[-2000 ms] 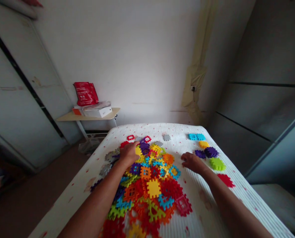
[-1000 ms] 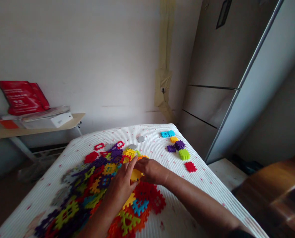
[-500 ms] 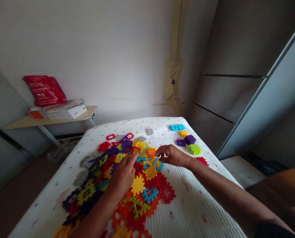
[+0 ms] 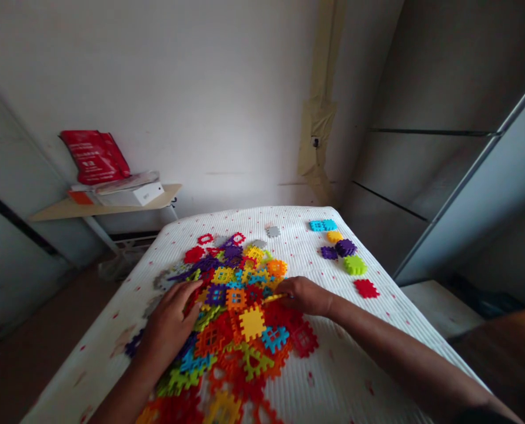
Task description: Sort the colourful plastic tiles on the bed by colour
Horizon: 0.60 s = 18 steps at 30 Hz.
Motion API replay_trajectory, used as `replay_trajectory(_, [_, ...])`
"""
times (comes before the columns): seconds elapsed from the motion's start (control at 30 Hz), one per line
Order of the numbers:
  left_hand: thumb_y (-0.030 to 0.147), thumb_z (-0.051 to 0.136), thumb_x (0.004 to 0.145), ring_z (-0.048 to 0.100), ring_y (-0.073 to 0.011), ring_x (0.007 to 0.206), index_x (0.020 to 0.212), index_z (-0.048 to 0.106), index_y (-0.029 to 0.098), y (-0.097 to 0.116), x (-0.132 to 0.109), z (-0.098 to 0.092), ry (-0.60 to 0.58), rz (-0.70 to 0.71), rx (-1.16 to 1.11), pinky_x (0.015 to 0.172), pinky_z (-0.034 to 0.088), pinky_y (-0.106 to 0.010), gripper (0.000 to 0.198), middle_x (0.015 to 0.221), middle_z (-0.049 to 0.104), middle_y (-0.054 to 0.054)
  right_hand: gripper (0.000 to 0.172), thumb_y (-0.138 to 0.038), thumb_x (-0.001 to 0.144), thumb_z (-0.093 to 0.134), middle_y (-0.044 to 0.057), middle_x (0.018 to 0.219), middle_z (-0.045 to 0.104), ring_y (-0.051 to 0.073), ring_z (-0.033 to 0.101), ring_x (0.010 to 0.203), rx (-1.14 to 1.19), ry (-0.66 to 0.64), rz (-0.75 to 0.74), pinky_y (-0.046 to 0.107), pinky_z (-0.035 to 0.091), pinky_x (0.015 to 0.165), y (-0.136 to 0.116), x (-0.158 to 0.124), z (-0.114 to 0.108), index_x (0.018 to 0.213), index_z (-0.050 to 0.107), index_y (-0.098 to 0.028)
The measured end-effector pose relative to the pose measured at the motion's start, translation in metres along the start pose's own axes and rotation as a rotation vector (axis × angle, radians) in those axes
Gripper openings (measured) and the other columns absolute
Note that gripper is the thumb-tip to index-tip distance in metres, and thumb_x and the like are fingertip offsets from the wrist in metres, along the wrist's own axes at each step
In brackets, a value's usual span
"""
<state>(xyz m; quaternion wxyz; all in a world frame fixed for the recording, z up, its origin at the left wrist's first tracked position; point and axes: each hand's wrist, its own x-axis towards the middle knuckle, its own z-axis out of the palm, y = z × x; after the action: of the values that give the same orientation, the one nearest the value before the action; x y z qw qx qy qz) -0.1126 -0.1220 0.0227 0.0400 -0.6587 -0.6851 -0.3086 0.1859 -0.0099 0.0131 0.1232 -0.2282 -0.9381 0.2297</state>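
1. The left hand (image 4: 169,323) lies flat on the left side of the pile of plastic tiles (image 4: 236,300). Its fingers are stretched out and a little spread, palm down, and it grips nothing.
2. The right hand (image 4: 305,294) is at the right edge of the same pile. Its fingers are closed together and pinch a thin yellow tile (image 4: 273,298), which is seen from its edge and points to the left, just above the other tiles.
3. The pile lies in the middle of the bed (image 4: 333,377), which has a white ribbed cover with small red marks. The tiles are square with toothed edges, in red, orange, yellow, green, blue, purple and grey, and they overlap each other loosely.
4. Between the two hands, on top of the pile, a yellow square tile (image 4: 251,322) lies flat, and a blue tile (image 4: 275,338) is just beside it.
5. On the right side of the bed, apart from the pile, some pieces are grouped. A light blue pair (image 4: 323,225) is at the far edge, then come a small yellow piece (image 4: 334,236), two purple pieces (image 4: 345,247), a green piece (image 4: 355,265) and a red piece (image 4: 366,288), which is nearest to the person.
6. A grey piece (image 4: 272,231) lies alone behind the pile.
7. Left of the bed a side table (image 4: 108,207) stands against the wall, and it carries a white box (image 4: 136,194) and a red bag (image 4: 95,156).
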Motion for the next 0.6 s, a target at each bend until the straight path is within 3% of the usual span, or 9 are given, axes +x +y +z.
replay_trajectory(0.17, [0.039,0.045,0.077,0.06,-0.0227,0.1,0.103,0.058,0.024,-0.017,-0.007,-0.01,0.055,-0.074,-0.028,0.091,0.047,-0.036,0.032,0.107,0.063,-0.005,0.024,-0.023,0.08,0.052,-0.003,0.064,0.054,0.009,0.048,0.054,0.353,0.225,0.252,0.02,0.038,0.051,0.031,0.002,-0.002,0.102,0.057,-0.015])
replay_trajectory(0.27, [0.042,0.045,0.078,0.06,-0.0227,0.098,0.098,0.058,0.029,-0.028,-0.012,-0.016,0.106,-0.143,-0.02,0.09,0.047,-0.037,0.027,0.104,0.064,0.0,0.028,-0.022,0.081,0.049,-0.003,0.064,0.054,0.009,0.049,0.051,0.493,0.231,0.412,0.02,0.039,0.048,0.051,-0.001,-0.01,0.106,0.055,-0.013])
replay_trajectory(0.4, [0.047,0.045,0.077,0.061,-0.0212,0.091,0.093,0.054,0.037,-0.041,-0.018,-0.024,0.156,-0.342,-0.04,0.085,0.05,-0.041,0.021,0.098,0.064,0.011,0.032,-0.018,0.078,0.051,0.005,0.08,0.064,0.011,0.056,0.058,0.214,0.263,0.539,0.024,0.045,0.055,0.065,-0.016,-0.02,0.11,0.057,-0.012])
replay_trajectory(0.53, [0.05,0.044,0.076,0.062,-0.02,0.076,0.087,0.054,0.039,-0.062,-0.027,-0.026,0.203,-0.638,-0.017,0.077,0.052,-0.042,0.018,0.076,0.065,0.014,0.049,-0.018,0.068,0.066,0.012,0.11,0.06,0.015,0.061,0.077,-0.071,0.31,0.437,0.028,0.048,0.072,0.065,-0.027,-0.016,0.116,0.056,-0.014])
replay_trajectory(0.6, [0.051,0.04,0.077,0.063,-0.0218,0.075,0.089,0.054,0.041,-0.079,-0.033,-0.022,0.179,-0.648,0.027,0.074,0.052,-0.043,0.021,0.066,0.065,0.016,0.053,-0.02,0.065,0.07,0.011,0.111,0.06,0.017,0.061,0.082,-0.095,0.245,0.355,0.028,0.048,0.074,0.064,-0.028,-0.012,0.116,0.057,-0.016])
